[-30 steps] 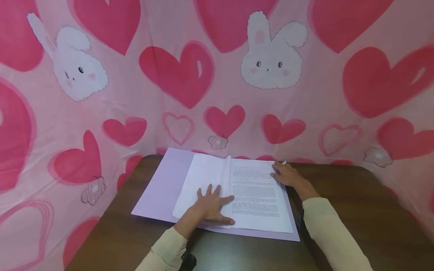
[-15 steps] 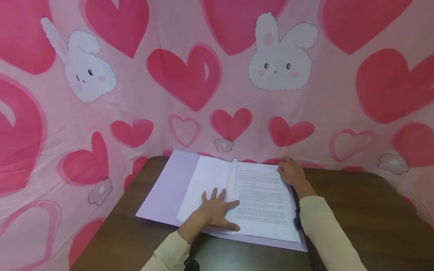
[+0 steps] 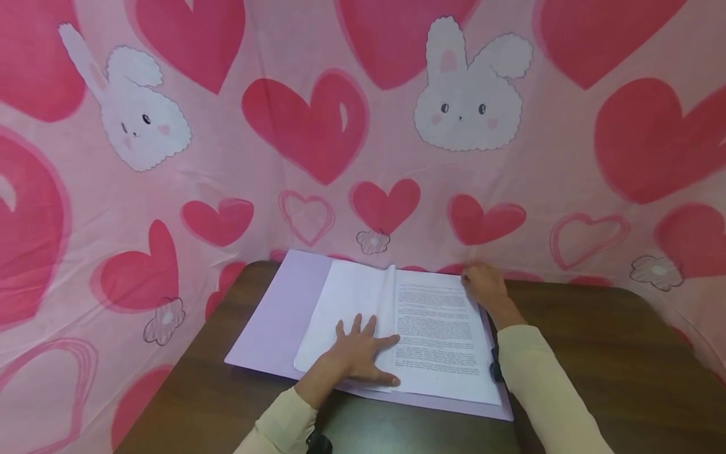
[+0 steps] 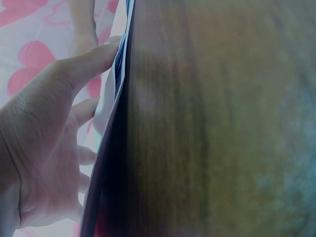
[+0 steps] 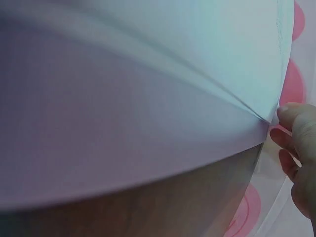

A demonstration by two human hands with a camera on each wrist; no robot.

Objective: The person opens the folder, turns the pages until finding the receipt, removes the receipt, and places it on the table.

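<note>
A pink backdrop (image 3: 391, 161) printed with hearts and rabbits rises beyond the left hand (image 3: 360, 353) and the right hand (image 3: 484, 289). A brown wood-grained table (image 3: 612, 359) spreads beneath them. On it a lilac folder (image 3: 280, 309) lies open, reaching from left of the left hand to the right hand. Inside, a printed page (image 3: 437, 334) lies between the hands, its far corner pinched by the right thumb and fingers; a white sheet (image 3: 346, 287) lies under the left hand, fingers spread, gripping nothing.

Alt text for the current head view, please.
A person's spread left hand rests on the plain white sheet in an open lilac folder; the right hand pinches the printed page near its far right corner. Behind the dark wooden table hangs a pink heart-and-rabbit backdrop.
</note>
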